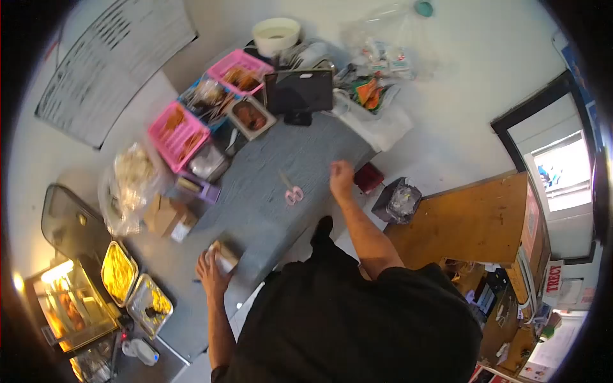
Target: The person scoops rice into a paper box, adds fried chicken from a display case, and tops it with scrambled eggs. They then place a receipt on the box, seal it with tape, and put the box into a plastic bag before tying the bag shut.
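Observation:
My left hand [214, 273] grips a small brown and white cardboard box [225, 256] at the near edge of the grey table, fingers over its left side. A thin dark thing lies just left of that hand. My right hand [342, 180] is raised by the table's right edge, its fingers curled into a loose fist with nothing visible in it. Between the two hands, pink-handled scissors [294, 194] lie on the grey tabletop [262, 172], blades pointing away from me.
Pink baskets [182, 145], a metal tray [251, 117] and a dark tablet [299, 91] line the back. An opened carton [167, 216] stands left, near foil trays of yellow food [119, 271] and a lit warmer [73, 297]. A lined bin [401, 199] and wooden desk [466, 210] are right.

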